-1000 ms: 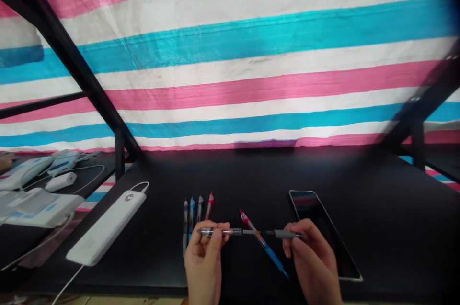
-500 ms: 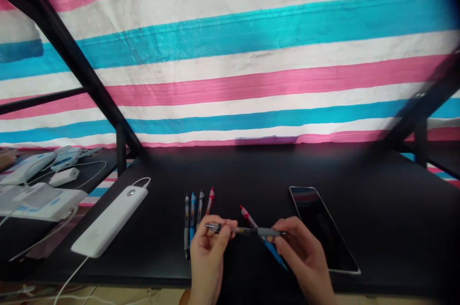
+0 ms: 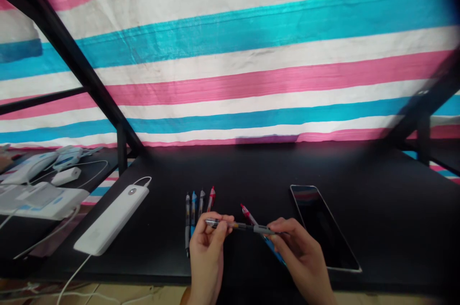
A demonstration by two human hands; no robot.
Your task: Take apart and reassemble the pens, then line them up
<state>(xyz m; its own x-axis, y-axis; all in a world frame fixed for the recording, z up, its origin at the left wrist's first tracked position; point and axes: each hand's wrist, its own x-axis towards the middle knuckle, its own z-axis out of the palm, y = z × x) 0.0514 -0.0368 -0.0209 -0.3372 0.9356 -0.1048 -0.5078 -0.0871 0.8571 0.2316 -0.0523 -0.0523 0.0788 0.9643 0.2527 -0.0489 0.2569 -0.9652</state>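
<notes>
Between my hands a black and grey pen lies nearly level above the black table. My left hand pinches its clear barrel end. My right hand grips the grey-sleeved end, whose tip is hidden by the fingers. Left of my left hand lie a black pen, a blue pen, another dark pen and a red pen, side by side. Under the held pen are a red pen and a blue pen, partly covered.
A phone lies right of my right hand. On the left sits a white power bank with a cable. Power strips and chargers are farther left. Black frame bars slant up on both sides before a striped sheet.
A small dark gap part now shows between the held pen's clear barrel and grey sleeve. My right hand has shifted slightly left; the view has moved a little.
</notes>
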